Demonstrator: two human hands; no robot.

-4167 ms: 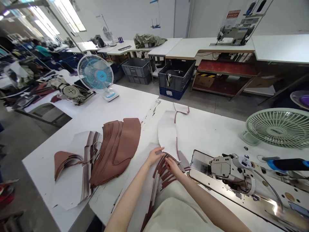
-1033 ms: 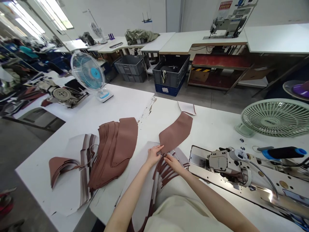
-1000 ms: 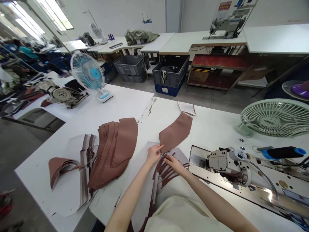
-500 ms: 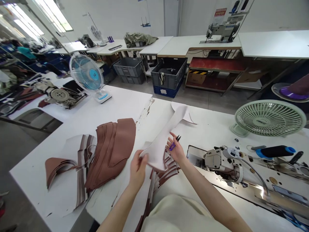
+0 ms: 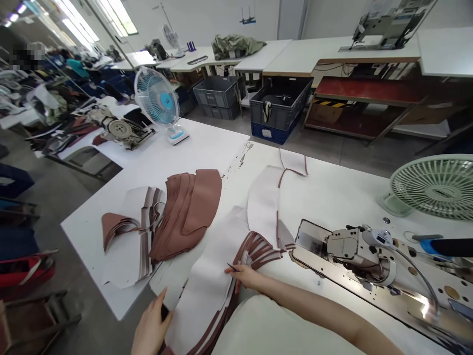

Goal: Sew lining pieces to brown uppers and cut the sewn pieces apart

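My left hand (image 5: pixel 151 320) is low at the left edge of a stack of long, curved pale pieces with brown undersides (image 5: pixel 207 276). Its thumb and fingers are apart, with a dark patch between them that I cannot make out. On the stack's right side is my right hand (image 5: pixel 246 277), closed around thread snips (image 5: pixel 232 267), of which only the dark tip shows. Beyond the stack, a pale curved piece with a brown edge (image 5: pixel 264 197) lies loose on the white table, joined to or touching another pale piece (image 5: pixel 293 160).
Fanned brown pieces (image 5: pixel 201 202) and a tied pale bundle (image 5: pixel 135 199) lie to the left. A sewing machine (image 5: pixel 358 251) and green fan (image 5: pixel 439 187) stand at the right. A blue-white fan (image 5: pixel 157 98) is at the back left; grey crates (image 5: pixel 277 108) sit beyond the table.
The pale piece held in both hands has been let go and lies on the table. Both hands have come down and towards me to the stack; the view has shifted left.
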